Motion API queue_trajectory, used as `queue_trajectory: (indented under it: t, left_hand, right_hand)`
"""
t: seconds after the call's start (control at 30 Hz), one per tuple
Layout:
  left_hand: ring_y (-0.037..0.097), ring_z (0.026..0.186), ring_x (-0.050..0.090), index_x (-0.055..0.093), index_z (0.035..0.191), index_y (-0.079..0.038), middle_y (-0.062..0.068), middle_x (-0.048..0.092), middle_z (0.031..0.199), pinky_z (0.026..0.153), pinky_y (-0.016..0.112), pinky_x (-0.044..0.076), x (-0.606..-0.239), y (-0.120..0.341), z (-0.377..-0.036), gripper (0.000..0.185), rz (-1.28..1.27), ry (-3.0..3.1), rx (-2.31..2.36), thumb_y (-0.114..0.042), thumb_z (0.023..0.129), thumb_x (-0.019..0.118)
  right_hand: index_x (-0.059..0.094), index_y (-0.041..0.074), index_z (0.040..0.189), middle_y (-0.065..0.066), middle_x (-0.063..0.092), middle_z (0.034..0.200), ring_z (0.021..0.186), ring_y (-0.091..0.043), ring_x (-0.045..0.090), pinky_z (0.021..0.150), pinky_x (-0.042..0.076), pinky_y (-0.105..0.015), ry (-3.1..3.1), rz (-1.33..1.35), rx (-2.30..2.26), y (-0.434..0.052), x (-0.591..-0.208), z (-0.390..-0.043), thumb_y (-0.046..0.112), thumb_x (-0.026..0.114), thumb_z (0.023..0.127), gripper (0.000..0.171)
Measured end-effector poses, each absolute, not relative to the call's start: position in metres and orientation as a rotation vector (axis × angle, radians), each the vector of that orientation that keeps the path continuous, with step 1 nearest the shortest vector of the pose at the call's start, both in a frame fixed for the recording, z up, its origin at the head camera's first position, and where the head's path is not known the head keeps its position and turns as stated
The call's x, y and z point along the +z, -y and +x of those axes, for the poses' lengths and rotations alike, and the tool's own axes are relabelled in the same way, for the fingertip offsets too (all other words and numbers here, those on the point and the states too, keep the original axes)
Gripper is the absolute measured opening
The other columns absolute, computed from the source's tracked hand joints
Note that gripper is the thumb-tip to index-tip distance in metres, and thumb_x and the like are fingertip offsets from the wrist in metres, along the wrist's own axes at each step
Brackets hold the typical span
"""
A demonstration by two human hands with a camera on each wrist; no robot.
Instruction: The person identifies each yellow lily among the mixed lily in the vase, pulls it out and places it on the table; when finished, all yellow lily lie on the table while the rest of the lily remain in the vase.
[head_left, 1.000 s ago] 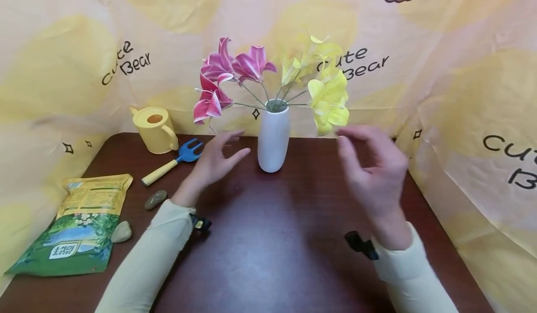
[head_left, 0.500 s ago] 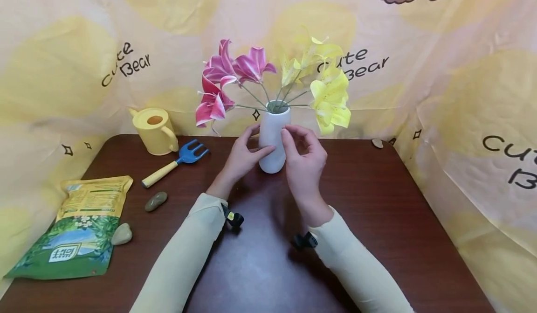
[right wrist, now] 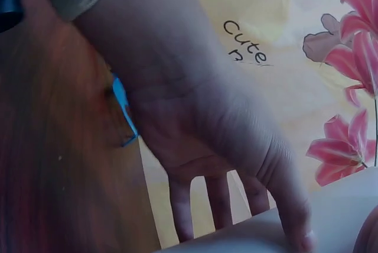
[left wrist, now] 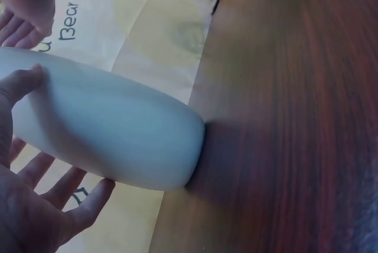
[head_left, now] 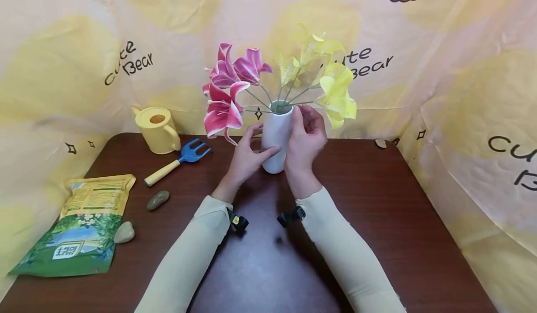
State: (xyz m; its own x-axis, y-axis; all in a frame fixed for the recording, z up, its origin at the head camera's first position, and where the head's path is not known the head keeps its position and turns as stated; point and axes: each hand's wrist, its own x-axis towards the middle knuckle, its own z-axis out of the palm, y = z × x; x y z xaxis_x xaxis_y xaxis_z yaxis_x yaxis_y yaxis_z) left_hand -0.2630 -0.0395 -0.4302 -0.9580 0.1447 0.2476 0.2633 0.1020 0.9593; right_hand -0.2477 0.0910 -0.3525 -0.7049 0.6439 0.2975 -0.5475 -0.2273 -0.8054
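A white vase (head_left: 276,135) stands at the back middle of the dark wooden table (head_left: 377,210). It holds pink lilies (head_left: 226,86) on the left and yellow lilies (head_left: 331,84) on the right. My left hand (head_left: 253,147) grips the vase's left side, thumb across the front and fingers behind. In the left wrist view the vase (left wrist: 112,140) lies between that hand's thumb and fingers (left wrist: 59,197). My right hand (head_left: 305,135) holds the vase's right side, with its fingertips near the rim. The right wrist view shows the left hand (right wrist: 201,123) against the vase (right wrist: 260,238), beside pink lilies (right wrist: 354,28).
A yellow watering can (head_left: 157,128) and a blue hand fork with a yellow handle (head_left: 178,161) lie at the back left. A green soil bag (head_left: 79,226) and two stones (head_left: 157,199) (head_left: 124,233) sit at the left edge. A small stone (head_left: 380,143) rests at the back right. A printed cloth surrounds the table.
Both hands came in from the sides and closed on the vase. The right hand then slid up toward the rim. The flowers shifted, as if the vase turned a little.
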Motion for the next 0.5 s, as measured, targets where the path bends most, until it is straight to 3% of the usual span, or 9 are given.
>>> queue_trajectory:
  t: [0.3, 0.5]
  left_hand:
    - [0.036, 0.131, 0.073, 0.053, 0.162, -0.025, 0.011, 0.06, 0.157, 0.113, 0.056, 0.062, -0.431, 0.039, -0.263, 0.079, -0.435, 2.246, -2.008, -0.028, 0.095, 0.094]
    - [0.037, 0.132, 0.073, 0.052, 0.162, -0.025, 0.011, 0.06, 0.157, 0.113, 0.057, 0.062, -0.431, 0.039, -0.263, 0.079, -0.447, 2.242, -2.007, -0.027, 0.095, 0.093]
  right_hand:
    - [0.079, 0.018, 0.101, 0.006, 0.079, 0.1, 0.099, -0.013, 0.073, 0.087, 0.061, -0.027, 1.175, -0.171, 1.997, -0.086, -0.347, -0.259, 0.006, 0.085, 0.099, 0.014]
    - [0.081, 0.016, 0.1, 0.006, 0.08, 0.097, 0.098, -0.013, 0.073, 0.085, 0.059, -0.027, 1.181, -0.17, 1.958, -0.087, -0.345, -0.261, 0.005, 0.086, 0.098, 0.012]
